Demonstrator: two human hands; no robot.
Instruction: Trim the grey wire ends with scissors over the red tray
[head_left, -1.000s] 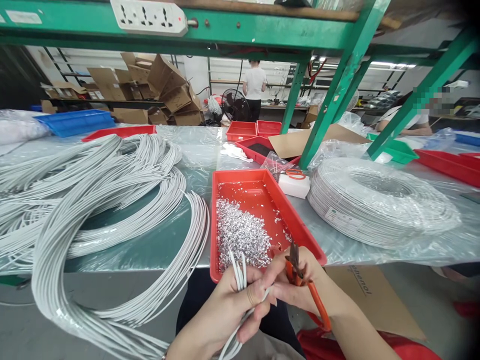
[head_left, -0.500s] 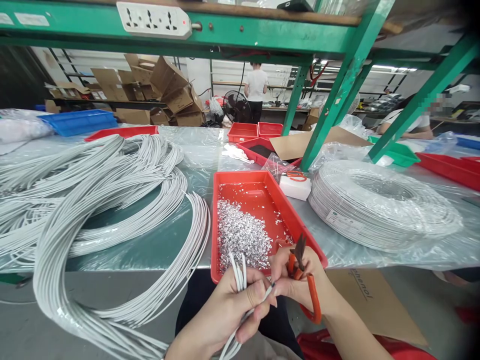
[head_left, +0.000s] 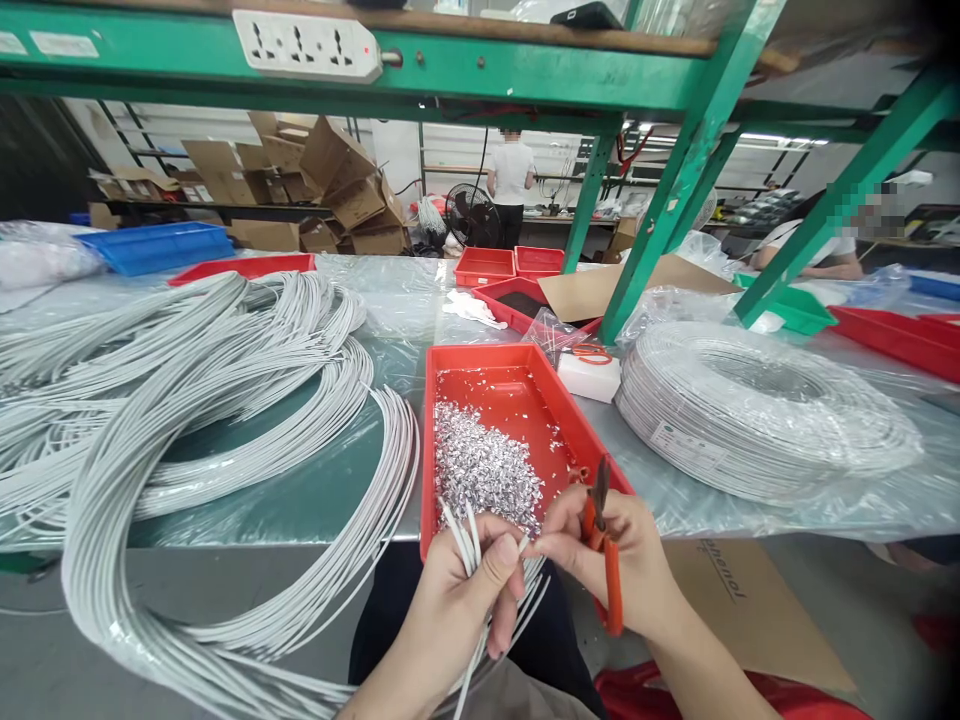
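Note:
My left hand [head_left: 461, 595] is closed around a few white cables [head_left: 461, 540], whose ends stick up past the thumb. My right hand [head_left: 634, 560] grips orange-handled scissors [head_left: 613, 590], blades pointing up, while its thumb and forefinger pinch at one cable's tip beside the left thumb. What exactly sits between those fingertips is too small to make out. Just beyond both hands lies a red tray [head_left: 480, 356] holding a heap of small shiny metal pieces [head_left: 484, 470]. More cable ends show below my hands, over my lap.
Large bundles of white cable [head_left: 112, 520] cover the left of the table and hang over its edge. A wrapped cable coil [head_left: 750, 430] lies right, near a white box [head_left: 589, 378] with orange-handled scissors [head_left: 592, 354]. Green posts [head_left: 686, 180] rise beyond. A person [head_left: 511, 170] stands at the back.
Both hands have shifted slightly left, and the right fingertips now pinch nearer the left thumb. The scissors have turned a little in my right hand. More cable ends show below.

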